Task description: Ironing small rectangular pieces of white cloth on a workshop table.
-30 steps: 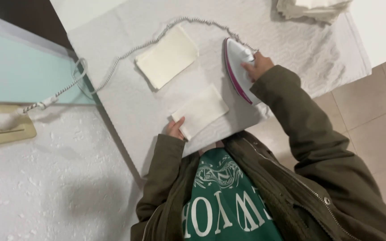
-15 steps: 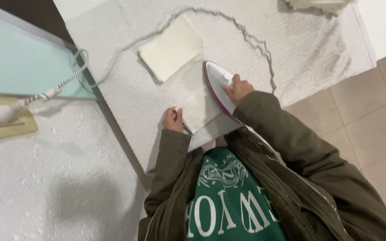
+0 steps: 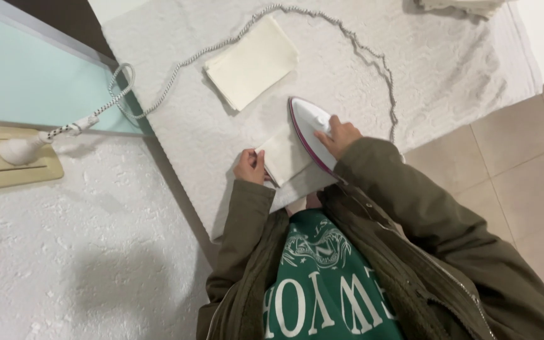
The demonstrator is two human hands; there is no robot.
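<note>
My right hand [image 3: 340, 135] grips the handle of a white iron with a purple edge [image 3: 310, 129], which rests on a small cream cloth [image 3: 283, 157] on the white towel-covered board [image 3: 423, 75]. My left hand [image 3: 251, 165] pinches the left edge of that cloth and holds it flat. A second folded cream cloth [image 3: 251, 63] lies further away on the board, apart from both hands. The iron's braided cord [image 3: 360, 44] loops across the board to a white plug [image 3: 23, 148] in a wall socket.
A pile of folded pale cloth [image 3: 461, 5] sits at the far right corner of the board. A textured white wall [image 3: 64, 252] is at the left, with a beige socket plate [image 3: 14, 167] and a pale blue panel [image 3: 26, 75]. Tiled floor [image 3: 517, 164] shows at the right.
The iron has slid from the right of the small cloth leftwards onto it. My left hand has stayed on the cloth's edge. The cord's loop has shifted with the iron.
</note>
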